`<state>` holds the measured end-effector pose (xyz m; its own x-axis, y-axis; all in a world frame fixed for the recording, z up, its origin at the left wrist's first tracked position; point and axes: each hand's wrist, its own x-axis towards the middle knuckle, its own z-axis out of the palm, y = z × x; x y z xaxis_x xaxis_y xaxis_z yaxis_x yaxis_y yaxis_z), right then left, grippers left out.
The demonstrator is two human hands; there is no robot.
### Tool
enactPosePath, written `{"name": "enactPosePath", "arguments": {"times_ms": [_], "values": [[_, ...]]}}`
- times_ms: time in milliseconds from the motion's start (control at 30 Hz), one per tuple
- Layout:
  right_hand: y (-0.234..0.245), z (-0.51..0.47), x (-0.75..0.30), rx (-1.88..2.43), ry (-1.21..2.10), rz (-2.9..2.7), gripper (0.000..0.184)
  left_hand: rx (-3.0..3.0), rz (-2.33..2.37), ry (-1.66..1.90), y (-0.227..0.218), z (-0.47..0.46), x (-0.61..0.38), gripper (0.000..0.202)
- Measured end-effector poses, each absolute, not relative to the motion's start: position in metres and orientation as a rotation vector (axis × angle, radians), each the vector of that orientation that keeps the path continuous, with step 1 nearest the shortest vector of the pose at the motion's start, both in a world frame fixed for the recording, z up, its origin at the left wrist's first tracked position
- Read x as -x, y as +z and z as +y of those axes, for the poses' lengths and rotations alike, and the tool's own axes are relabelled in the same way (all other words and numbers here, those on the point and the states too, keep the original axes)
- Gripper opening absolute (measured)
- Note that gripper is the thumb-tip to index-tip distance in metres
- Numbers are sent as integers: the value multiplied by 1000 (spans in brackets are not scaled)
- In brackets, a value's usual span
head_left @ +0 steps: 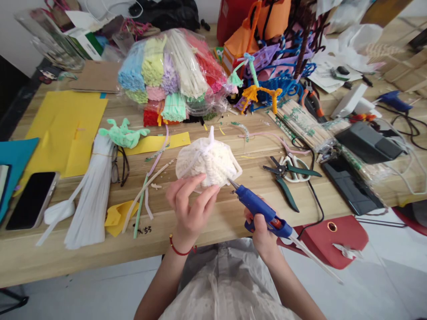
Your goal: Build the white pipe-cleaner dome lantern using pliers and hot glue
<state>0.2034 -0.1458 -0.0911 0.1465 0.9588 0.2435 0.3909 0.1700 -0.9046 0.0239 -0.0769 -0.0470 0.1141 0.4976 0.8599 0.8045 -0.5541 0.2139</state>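
Note:
My right hand [263, 235] is wrapped round the handle of a blue hot glue gun [258, 204], with a long glue stick [316, 255] trailing from its back. The gun's metal tip touches or nearly touches the right side of a cream-white, dome-shaped piece made of fuzzy pipe cleaners [207, 160]. A pale stem stands up from the top of that piece. My left hand [190, 204] holds its near edge, fingertips on the surface and thumb hidden. Green-handled pliers [283, 175] and white-handled scissors [295, 166] lie to the right of the gun.
White pipe cleaners [91, 195], glasses [120, 166] and a phone [31, 200] lie left. Bagged coloured pipe cleaners [173, 71] fill the back. A dark phone [352, 186] lies right. The gun's black cable [315, 195] crosses the table; a red bag [336, 240] sits below its edge.

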Motion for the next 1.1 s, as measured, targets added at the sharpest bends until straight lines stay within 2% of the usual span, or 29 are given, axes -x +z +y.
{"name": "enactPosePath", "arguments": {"times_ms": [333, 567, 833, 1033, 1100], "values": [[-52, -141, -195, 1428, 639, -1377, 32, 2094, -1261, -1411, -47, -76, -24, 24], [-52, -146, -199, 1415, 613, -1476, 18, 2097, -1268, -1413, -48, -77, -24, 22], [-53, -143, -198, 1417, 364, -1627, 8, 2110, -1273, -1418, -49, -78, -24, 26], [-53, -157, -210, 1327, 324, -1632, 14, 2087, -1260, -1432, -50, -76, -23, 23], [-54, -155, -222, 1419, 268, -1642, 13, 2074, -1264, -1441, -51, -74, -21, 22]]}}
